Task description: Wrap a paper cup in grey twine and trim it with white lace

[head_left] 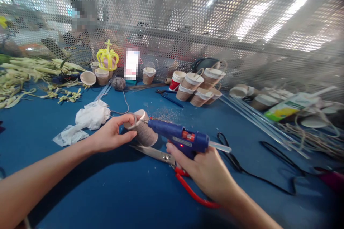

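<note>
My left hand (113, 134) pinches a paper cup wrapped in brown twine (143, 130), holding it tilted on its side just above the blue table (107, 193). My right hand (206, 170) grips a blue hot glue gun (180, 137) by its handle. The gun's nozzle touches the cup near its rim. A clear glue stick pokes out of the gun's back end. A red light glows on the gun body. Scissors with red handles (172, 164) lie on the table under both hands.
A crumpled white cloth (91, 116) lies to the left. Several twine-wrapped cups (200, 87) are piled at the back, with a twine ball (118, 83), a yellow crown (107, 59), glue sticks (258, 118), a black cord (242, 168) and dried leaf strips (24, 73). A person sits beyond a perforated metal screen.
</note>
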`<action>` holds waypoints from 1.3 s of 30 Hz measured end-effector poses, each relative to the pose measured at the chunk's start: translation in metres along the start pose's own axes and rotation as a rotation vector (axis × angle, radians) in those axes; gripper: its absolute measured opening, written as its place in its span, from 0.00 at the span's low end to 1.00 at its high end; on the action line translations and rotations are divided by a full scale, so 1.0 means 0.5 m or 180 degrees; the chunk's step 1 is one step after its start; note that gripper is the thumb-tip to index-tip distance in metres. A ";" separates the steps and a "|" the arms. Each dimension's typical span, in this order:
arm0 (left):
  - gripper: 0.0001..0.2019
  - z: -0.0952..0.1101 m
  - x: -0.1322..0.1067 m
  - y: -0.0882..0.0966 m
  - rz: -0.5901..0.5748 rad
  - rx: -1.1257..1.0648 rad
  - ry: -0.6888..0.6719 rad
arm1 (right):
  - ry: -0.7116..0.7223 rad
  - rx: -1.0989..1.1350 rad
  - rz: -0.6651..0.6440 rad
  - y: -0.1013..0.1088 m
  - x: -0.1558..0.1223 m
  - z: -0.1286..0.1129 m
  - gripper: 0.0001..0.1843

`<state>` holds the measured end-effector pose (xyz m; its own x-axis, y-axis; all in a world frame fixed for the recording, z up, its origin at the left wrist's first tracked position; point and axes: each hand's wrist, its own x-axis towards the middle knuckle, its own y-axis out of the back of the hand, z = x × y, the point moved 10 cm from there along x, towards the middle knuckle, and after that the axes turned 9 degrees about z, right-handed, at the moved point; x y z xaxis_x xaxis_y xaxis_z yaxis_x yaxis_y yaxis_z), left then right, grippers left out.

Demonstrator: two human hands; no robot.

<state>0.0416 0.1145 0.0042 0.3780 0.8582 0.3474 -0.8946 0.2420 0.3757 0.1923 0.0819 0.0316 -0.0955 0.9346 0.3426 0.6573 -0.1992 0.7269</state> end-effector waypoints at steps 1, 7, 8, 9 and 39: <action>0.07 0.001 0.000 0.000 0.0006 -0.0031 -0.0001 | -0.0094 -0.0068 0.0003 0.002 0.001 0.007 0.11; 0.07 0.003 0.000 0.002 0.0005 0.0000 0.0031 | -0.0109 -0.0036 -0.0038 0.002 -0.002 0.005 0.10; 0.07 0.002 0.000 0.002 0.0006 0.0025 0.0050 | -0.0071 0.0013 -0.0049 0.002 -0.002 0.001 0.10; 0.07 0.001 0.000 0.002 0.0009 0.0034 0.0059 | -0.0055 0.0045 -0.0051 0.003 0.000 -0.003 0.10; 0.07 0.015 0.001 -0.005 -0.0081 -0.0132 -0.0087 | 0.0330 -0.0069 -0.0043 0.025 0.013 -0.026 0.10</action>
<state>0.0457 0.1110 0.0099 0.4066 0.8389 0.3617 -0.8935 0.2826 0.3490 0.1902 0.0815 0.0507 -0.1819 0.9020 0.3915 0.6391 -0.1941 0.7442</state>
